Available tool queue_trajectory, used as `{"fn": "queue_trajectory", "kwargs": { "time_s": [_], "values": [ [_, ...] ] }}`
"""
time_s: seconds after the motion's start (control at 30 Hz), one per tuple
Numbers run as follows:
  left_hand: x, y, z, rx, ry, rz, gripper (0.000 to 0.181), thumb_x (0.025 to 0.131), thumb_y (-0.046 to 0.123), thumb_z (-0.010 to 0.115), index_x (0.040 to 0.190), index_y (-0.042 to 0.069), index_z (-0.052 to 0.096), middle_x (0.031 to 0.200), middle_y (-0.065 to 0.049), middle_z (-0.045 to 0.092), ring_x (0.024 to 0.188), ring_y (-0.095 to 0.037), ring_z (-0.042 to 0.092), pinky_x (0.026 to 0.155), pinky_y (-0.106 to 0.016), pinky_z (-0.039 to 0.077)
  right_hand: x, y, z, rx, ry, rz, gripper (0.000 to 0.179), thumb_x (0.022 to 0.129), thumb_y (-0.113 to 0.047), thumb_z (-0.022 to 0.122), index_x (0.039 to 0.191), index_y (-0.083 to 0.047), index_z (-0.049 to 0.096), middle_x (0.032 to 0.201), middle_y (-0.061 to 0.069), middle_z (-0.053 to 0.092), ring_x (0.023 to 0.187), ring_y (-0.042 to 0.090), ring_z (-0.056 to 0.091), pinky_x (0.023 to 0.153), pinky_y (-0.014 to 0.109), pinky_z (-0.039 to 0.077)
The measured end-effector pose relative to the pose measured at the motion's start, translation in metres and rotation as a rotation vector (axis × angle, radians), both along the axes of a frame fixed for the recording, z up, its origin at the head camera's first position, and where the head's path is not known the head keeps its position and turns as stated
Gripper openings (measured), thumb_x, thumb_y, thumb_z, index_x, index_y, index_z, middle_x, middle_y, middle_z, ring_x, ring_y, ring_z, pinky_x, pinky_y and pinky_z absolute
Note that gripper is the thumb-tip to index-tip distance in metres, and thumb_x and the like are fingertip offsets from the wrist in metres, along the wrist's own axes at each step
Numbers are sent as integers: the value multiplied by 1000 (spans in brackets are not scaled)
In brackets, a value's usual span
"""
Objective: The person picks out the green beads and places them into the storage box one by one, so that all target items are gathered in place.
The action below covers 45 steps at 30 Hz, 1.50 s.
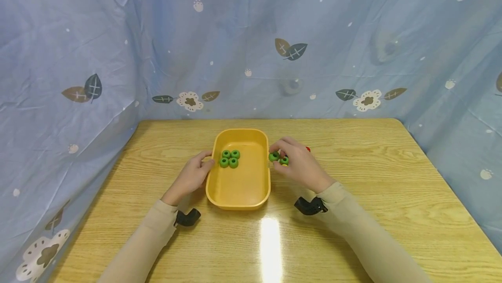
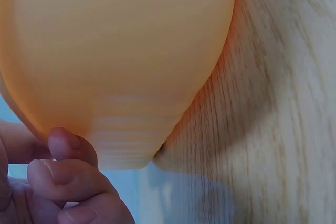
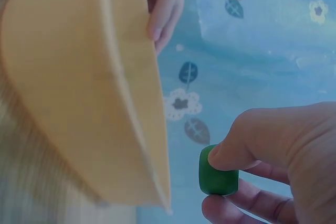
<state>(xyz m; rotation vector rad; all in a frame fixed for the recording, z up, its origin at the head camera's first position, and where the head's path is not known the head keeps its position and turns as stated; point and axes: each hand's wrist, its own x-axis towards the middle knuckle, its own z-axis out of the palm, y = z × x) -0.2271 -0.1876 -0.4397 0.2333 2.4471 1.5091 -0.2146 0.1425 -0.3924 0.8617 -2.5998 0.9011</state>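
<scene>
My left hand [image 1: 194, 174] grips the left rim of a yellow plastic tray [image 1: 243, 193], its thumb over the edge; in the left wrist view the fingers [image 2: 73, 179] curl against the tray's outer wall. Several green beads [image 1: 233, 162] with holes sit in a group in the tray's left half. Just beyond the right rim, my right hand [image 1: 300, 165] pinches another green bead [image 3: 218, 174] between thumb and fingers, seen raised in the right wrist view. Under that hand shows one more green bead [image 1: 284, 160], with a sliver of yellow below it.
A red piece [image 1: 308, 149] peeks out behind the right hand, mostly hidden. The wooden table [image 1: 353, 152] carries the tray near its far side. A blue patterned cloth [image 1: 243, 56] hangs behind and at both sides. Black wrist mounts [image 1: 310, 206] sit below the hands.
</scene>
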Motion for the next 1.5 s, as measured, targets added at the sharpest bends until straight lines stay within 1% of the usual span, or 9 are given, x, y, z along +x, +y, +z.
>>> {"fn": "queue_trajectory", "kwargs": {
  "time_s": [0.17, 0.33, 0.57, 0.77, 0.93, 1.0, 1.17, 1.27, 1.5],
  "values": [
    [1, 0, -1, 28, -10, -5, 48, 114, 26, 42, 157, 7, 39, 116, -25, 73, 84, -27, 76, 64, -37, 61, -5, -17, 8, 24, 15, 76, 24, 88, -1, 77, 109, -8, 70, 103, 4, 64, 86, 24, 63, 72, 29, 53],
    [1, 0, -1, 70, -24, -14, 49, 114, 25, 42, 158, 5, 38, 124, -28, 70, 97, -32, 77, 72, -39, 64, -11, -30, 13, 67, 45, 111, 23, 89, -4, 77, 111, -9, 70, 104, 3, 64, 86, 18, 62, 74, 29, 54],
    [1, -1, -1, 57, -9, -13, 50, 113, 25, 44, 158, 3, 39, 122, -29, 70, 94, -33, 77, 71, -41, 64, -17, -45, 20, 109, 46, 135, 21, 91, -7, 75, 111, -9, 71, 106, 3, 65, 86, 17, 60, 75, 29, 53],
    [0, -1, 0, 51, -7, -13, 50, 113, 25, 45, 157, 2, 39, 119, -28, 71, 91, -31, 76, 70, -39, 64, -23, -61, 24, 135, -19, 144, 22, 92, -9, 75, 114, -10, 72, 109, 3, 66, 88, 22, 65, 77, 30, 54],
    [-1, -2, 0, 42, -5, -13, 49, 113, 24, 44, 157, 2, 39, 112, -26, 73, 79, -25, 75, 64, -34, 61, -31, -76, 26, 145, -84, 170, 23, 93, -9, 75, 116, -9, 71, 111, 4, 66, 91, 25, 67, 80, 32, 54],
    [-1, -2, 0, 34, -5, -14, 49, 113, 24, 44, 157, 3, 40, 107, -25, 74, 72, -22, 72, 61, -33, 58, -35, -83, 25, 152, -110, 187, 23, 94, -10, 75, 116, -8, 71, 112, 5, 66, 91, 26, 67, 81, 32, 54],
    [-1, -3, 1, 0, 7, -21, 50, 113, 27, 44, 157, 3, 39, 105, -24, 75, 66, -20, 69, 60, -36, 57, -42, -98, 23, 179, -176, 213, 22, 94, -10, 75, 116, -7, 71, 112, 5, 66, 89, 22, 65, 80, 30, 55],
    [-1, -3, 1, 5, 8, -28, 50, 114, 28, 43, 157, 3, 39, 108, -24, 75, 70, -21, 71, 61, -36, 59, -45, -105, 19, 196, -201, 219, 22, 93, -9, 76, 115, -7, 72, 113, 6, 67, 88, 19, 64, 81, 30, 56],
    [0, -3, 1, 15, 5, -29, 50, 114, 28, 42, 157, 3, 38, 109, -24, 75, 76, -25, 75, 64, -35, 61, -53, -118, 8, 245, -241, 240, 20, 92, -7, 78, 112, -5, 73, 109, 7, 68, 97, 20, 62, 89, 34, 55]
  ]
}}
